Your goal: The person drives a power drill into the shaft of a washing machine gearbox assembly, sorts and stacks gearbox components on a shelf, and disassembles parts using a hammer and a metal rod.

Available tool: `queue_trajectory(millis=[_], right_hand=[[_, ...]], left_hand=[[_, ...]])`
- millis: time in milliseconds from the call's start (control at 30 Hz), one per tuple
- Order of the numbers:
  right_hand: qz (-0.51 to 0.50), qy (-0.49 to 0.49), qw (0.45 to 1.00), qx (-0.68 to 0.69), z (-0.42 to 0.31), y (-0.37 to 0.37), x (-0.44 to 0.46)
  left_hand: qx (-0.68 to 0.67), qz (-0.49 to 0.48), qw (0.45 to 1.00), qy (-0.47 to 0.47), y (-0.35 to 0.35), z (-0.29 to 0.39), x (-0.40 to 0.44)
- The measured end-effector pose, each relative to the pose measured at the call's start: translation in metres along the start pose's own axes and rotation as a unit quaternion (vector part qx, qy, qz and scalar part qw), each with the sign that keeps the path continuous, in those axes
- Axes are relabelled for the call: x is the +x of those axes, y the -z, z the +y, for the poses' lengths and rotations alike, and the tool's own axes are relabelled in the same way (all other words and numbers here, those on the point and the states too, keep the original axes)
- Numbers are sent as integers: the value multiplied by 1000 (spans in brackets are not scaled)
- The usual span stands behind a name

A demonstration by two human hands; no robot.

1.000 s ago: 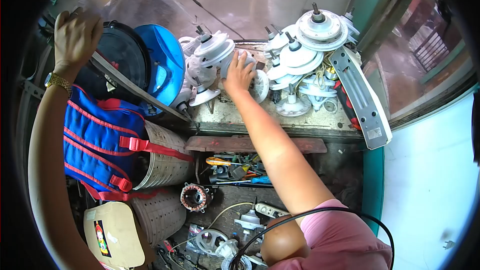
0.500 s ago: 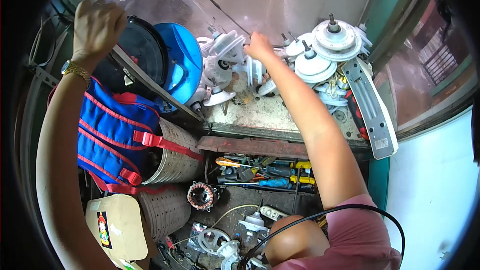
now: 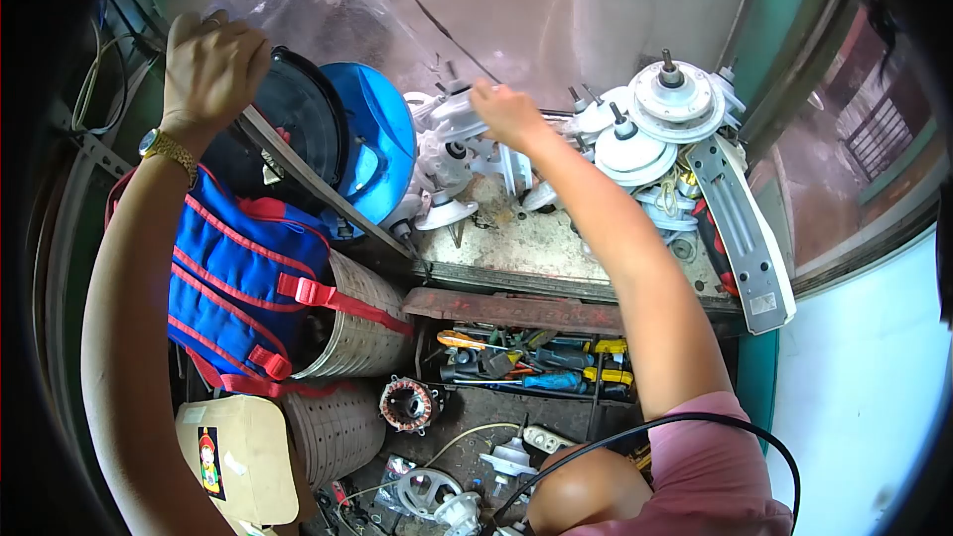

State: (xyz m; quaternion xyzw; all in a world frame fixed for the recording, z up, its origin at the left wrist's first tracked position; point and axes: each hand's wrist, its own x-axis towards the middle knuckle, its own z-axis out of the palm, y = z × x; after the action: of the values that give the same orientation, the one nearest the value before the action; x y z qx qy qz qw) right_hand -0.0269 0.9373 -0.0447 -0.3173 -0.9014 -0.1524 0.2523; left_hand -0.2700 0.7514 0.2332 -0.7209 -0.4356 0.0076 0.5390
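My left hand (image 3: 213, 74), with a gold watch on its wrist, is curled over the upper end of a metal frame bar (image 3: 308, 179) at the upper left. My right hand (image 3: 508, 114) reaches over the shelf (image 3: 496, 248), its fingers bent against the edge of a white gearbox part (image 3: 459, 117) with a dark shaft. Below that hand stand more white plastic parts (image 3: 442, 167) and a small white disc part (image 3: 446, 212). To the right are stacked white gearboxes (image 3: 675, 99) with upright metal shafts.
A blue basin (image 3: 372, 139) and a black round tub (image 3: 303, 114) lean at left above a blue and red backpack (image 3: 243, 268). Below the shelf are a tool tray (image 3: 536, 362), a motor stator (image 3: 408, 404) and perforated drums (image 3: 362, 328). A long grey panel (image 3: 740, 228) leans at right.
My right hand first left the middle white parts for the shelf's back, then came left to the shafted gearbox part, which is now tilted. The whole view has shifted.
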Motion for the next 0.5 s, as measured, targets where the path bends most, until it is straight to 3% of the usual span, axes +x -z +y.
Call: queue_trajectory(millis=[200,333,433,500], right_hand=[[127,-117,985,26,56,-3,-34],[118,-178,977,-14,66,-8,-39],[62,-244,963,94,72,-2,-37],[36,-208,965,157,79,3,-42]], left_hand=[[0,6,1000,-2,1,1,1],[16,8,1000,-1,-1,0,1],[20,-6,1000,2,1,2,1],[17,-29,999,14,4,3,2]])
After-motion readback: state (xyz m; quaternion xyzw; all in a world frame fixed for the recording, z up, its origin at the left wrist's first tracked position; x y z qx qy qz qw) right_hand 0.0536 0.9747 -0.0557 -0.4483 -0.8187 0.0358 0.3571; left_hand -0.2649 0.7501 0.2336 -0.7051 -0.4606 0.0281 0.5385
